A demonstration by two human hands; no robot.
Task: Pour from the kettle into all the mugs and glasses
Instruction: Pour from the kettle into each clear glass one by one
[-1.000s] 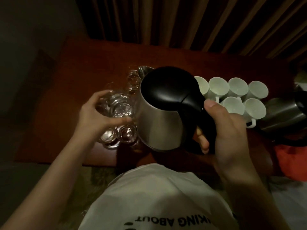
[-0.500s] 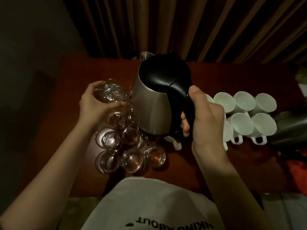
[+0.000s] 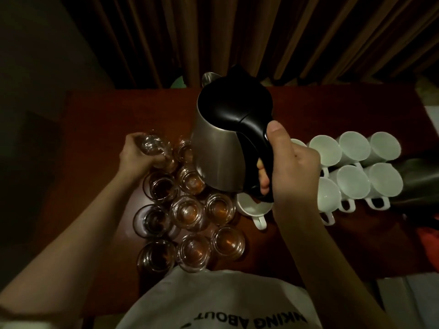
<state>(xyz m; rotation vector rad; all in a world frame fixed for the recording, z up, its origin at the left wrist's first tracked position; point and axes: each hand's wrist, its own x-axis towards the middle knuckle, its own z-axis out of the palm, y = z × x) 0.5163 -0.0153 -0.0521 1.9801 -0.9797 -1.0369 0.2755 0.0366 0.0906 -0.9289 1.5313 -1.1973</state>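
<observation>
My right hand point(image 3: 293, 172) grips the black handle of a steel kettle point(image 3: 217, 148) with a black lid, held above the table and roughly upright. My left hand point(image 3: 136, 157) is closed around a clear glass point(image 3: 153, 146) at the far left of a cluster of several glasses point(image 3: 187, 212) on the dark red table point(image 3: 95, 129). Several white mugs point(image 3: 354, 184) stand in rows to the right of the kettle. One more white mug point(image 3: 253, 208) sits just under the kettle's base, partly hidden by it.
A second dark steel kettle or jug point(image 3: 420, 184) sits at the right edge beside the mugs. Brown curtains point(image 3: 261, 39) hang behind the table. Something red point(image 3: 427, 248) lies at the lower right. My white shirt point(image 3: 213, 300) fills the bottom.
The view has tilted down, showing more glasses near me. The kettle has moved from tilted over the held glass to more upright. My left hand has carried the glass towards the cluster's far left.
</observation>
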